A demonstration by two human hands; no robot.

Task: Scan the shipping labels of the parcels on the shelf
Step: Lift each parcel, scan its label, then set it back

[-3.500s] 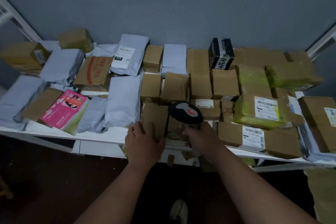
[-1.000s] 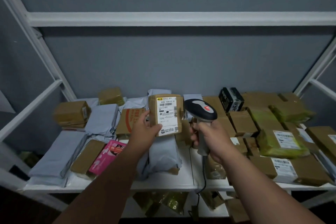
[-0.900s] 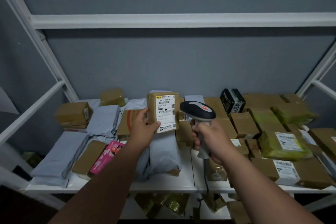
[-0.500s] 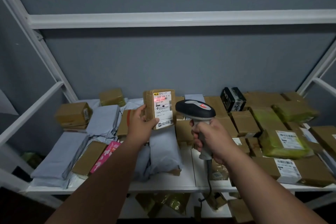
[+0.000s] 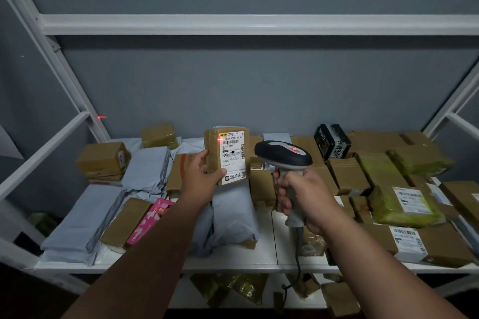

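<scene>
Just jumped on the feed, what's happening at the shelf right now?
A person is scanning parcels. The left hand holds a small brown parcel upright above the shelf, its white shipping label facing the camera. The right hand grips a corded handheld scanner aimed at it. A red spot shows at the label's left edge, another on the shelf frame at left. Many more parcels lie on the shelf.
</scene>
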